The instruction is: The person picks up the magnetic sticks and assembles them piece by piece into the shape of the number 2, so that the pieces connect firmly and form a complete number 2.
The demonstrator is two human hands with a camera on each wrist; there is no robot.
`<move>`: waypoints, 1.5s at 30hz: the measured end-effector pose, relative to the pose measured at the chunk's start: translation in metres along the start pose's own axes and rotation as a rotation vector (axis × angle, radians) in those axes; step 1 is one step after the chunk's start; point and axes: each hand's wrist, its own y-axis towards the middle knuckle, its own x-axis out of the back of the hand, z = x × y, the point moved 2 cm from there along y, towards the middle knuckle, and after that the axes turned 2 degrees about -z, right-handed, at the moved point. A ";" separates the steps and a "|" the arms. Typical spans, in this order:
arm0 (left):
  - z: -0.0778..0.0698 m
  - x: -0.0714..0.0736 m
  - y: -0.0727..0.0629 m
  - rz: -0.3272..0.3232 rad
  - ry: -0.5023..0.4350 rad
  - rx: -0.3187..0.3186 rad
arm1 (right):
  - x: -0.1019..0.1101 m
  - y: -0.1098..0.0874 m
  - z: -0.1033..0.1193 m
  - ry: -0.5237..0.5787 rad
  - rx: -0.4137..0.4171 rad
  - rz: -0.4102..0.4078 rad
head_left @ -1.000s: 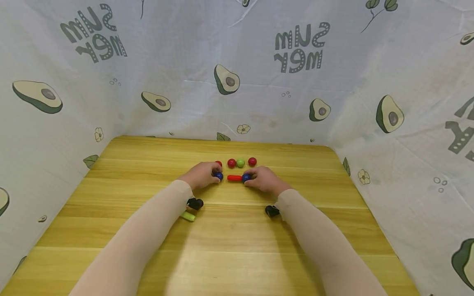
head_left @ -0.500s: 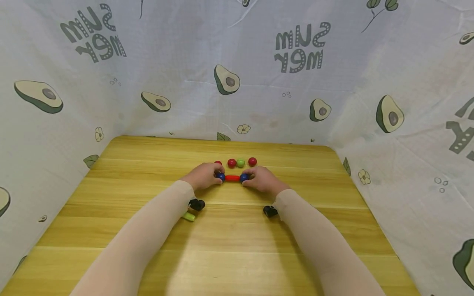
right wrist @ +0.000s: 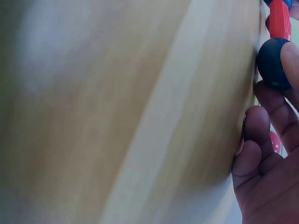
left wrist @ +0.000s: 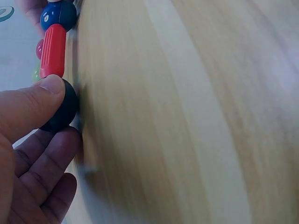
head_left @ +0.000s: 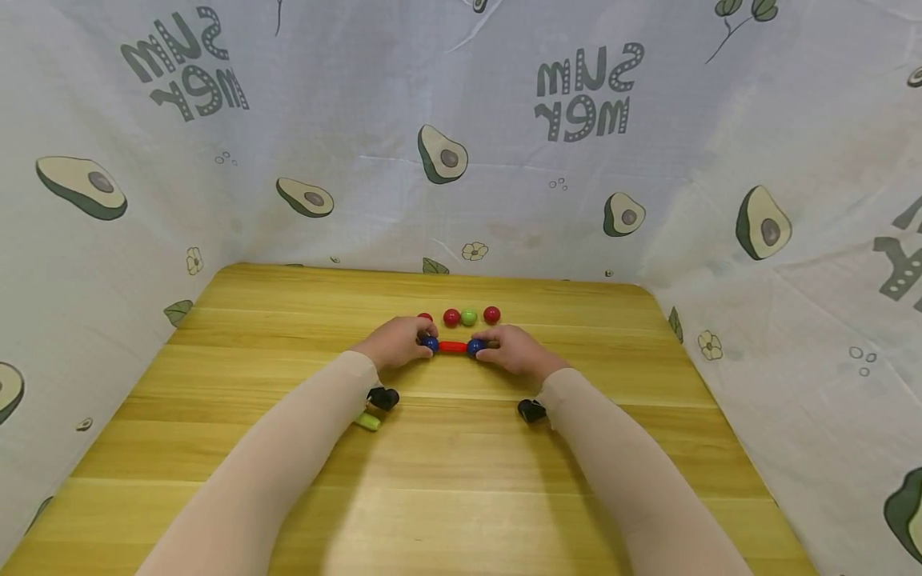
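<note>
Near, tabletop (head_left: 446,480) lies free between the sleeves (head_left: 266,456); farther, a red rod (head_left: 453,347), then red balls (head_left: 451,318), block passage.

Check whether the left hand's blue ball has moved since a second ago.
Yes: the blue ball has shifted slightly right, toward the red rod, judged against the green ball in the head view.

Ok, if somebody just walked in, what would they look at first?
Probably the bright red stick over the wooden table, with the left hand pinching the left blue ball at one end and the right hand pinching the right blue ball at the other. Then a green ball among red balls just beyond it, and big avocado pictures on the cloth behind.
</note>
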 end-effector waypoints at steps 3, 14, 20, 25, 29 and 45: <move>0.000 0.001 -0.001 -0.002 0.005 0.001 | 0.000 0.000 0.000 -0.001 -0.004 0.011; 0.008 0.012 -0.006 -0.002 -0.016 0.021 | -0.001 0.003 0.000 -0.001 -0.015 0.014; 0.021 0.035 -0.016 -0.012 0.010 0.020 | 0.000 0.004 -0.003 -0.002 -0.012 0.016; 0.038 0.053 -0.034 0.014 0.038 0.055 | 0.001 0.004 -0.003 0.007 -0.012 0.020; 0.055 0.061 -0.051 0.043 0.044 0.076 | 0.003 0.004 -0.002 0.008 -0.006 0.022; 0.090 0.055 -0.078 0.067 0.028 0.125 | 0.004 0.004 0.001 0.015 -0.023 0.049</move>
